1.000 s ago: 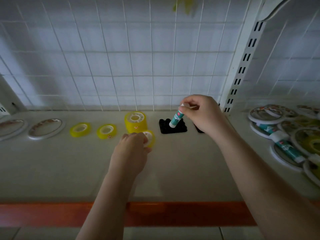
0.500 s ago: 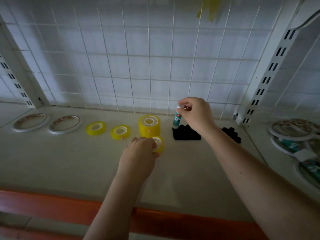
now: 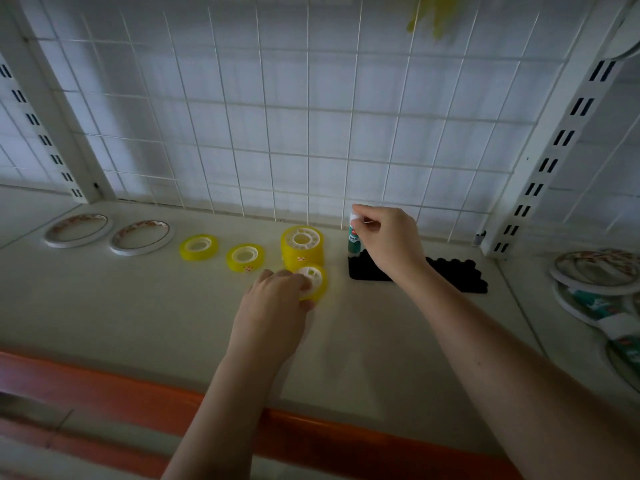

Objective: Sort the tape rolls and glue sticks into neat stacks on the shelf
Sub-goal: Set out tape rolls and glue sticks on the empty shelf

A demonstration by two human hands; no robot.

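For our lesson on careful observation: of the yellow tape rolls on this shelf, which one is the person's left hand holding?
The small yellow roll just in front of the tall yellow stack. The left hand grips it, tilted; the two single rolls lie flat, untouched.

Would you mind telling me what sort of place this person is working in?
Probably a shop's stationery display shelf. It has a white wire grid back panel, slotted metal uprights and an orange front edge strip, and yellow tape rolls are laid out in a row.
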